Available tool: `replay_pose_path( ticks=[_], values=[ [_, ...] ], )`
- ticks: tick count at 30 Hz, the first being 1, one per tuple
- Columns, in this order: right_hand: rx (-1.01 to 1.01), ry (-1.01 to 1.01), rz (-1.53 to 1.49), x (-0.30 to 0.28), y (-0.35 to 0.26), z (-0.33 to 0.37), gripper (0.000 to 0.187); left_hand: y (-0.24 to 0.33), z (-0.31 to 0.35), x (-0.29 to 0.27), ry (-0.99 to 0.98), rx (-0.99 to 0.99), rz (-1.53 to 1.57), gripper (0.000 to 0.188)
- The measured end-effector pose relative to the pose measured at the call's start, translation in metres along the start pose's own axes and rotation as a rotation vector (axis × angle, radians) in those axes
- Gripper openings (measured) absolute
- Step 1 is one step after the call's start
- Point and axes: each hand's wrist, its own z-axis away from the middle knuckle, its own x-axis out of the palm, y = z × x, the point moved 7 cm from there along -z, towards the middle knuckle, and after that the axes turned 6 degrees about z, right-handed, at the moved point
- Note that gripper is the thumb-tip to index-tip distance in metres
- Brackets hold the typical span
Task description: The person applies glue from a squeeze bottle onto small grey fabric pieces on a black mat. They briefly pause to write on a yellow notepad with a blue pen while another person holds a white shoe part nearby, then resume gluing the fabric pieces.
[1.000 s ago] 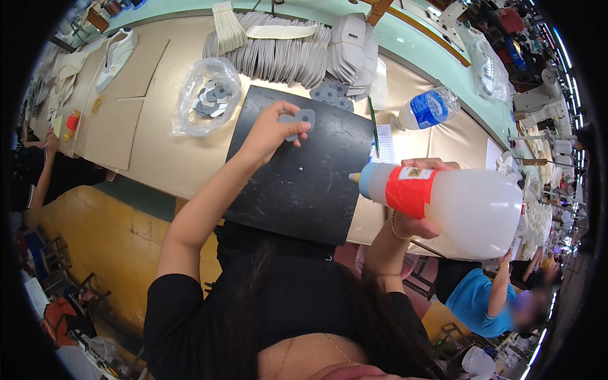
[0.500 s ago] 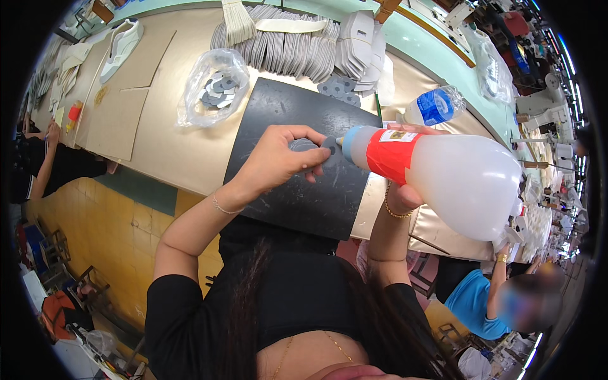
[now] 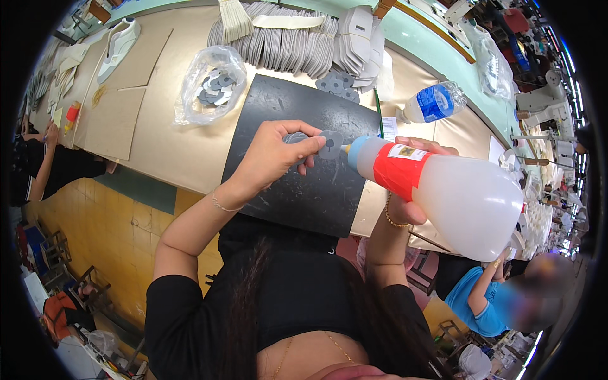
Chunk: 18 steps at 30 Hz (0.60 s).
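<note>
My left hand (image 3: 272, 152) is closed over the black board (image 3: 266, 196), pinching a small flat grey piece (image 3: 330, 145) with a dark round mark between thumb and finger. A few more grey pieces (image 3: 294, 137) are tucked inside the same fingers. My right hand (image 3: 408, 210) wraps round a big translucent squeeze bottle (image 3: 465, 190), tilted nearly on its side. It has a red band, a light blue collar and a yellowish nozzle (image 3: 345, 148). The nozzle points left at the pinched piece, with a slight gap between them.
A clear plastic bag (image 3: 190, 95) of loose grey pieces stands left of the board. Behind lie more grey pieces (image 3: 339, 82) and stacked grey shoe parts (image 3: 285, 47). A clear bottle with a blue label (image 3: 436, 103) lies at right. Co-workers sit at both sides.
The squeeze bottle has drawn back slightly to the right, its nozzle now off the grey piece. The pinched piece has turned, showing more of its flat face.
</note>
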Motion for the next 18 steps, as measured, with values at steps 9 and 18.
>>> replay_pose_path(
  ticks=[9, 18],
  values=[
    [-0.001, -0.015, 0.283, 0.008, -0.009, -0.005, 0.103, 0.003, 0.003, 0.002, 0.004, 0.0, 0.033, 0.02],
    [0.028, 0.021, 0.063, -0.001, -0.01, 0.002, 0.101, 0.004, 0.002, 0.003, 0.002, 0.004, 0.029, 0.015]
  ],
)
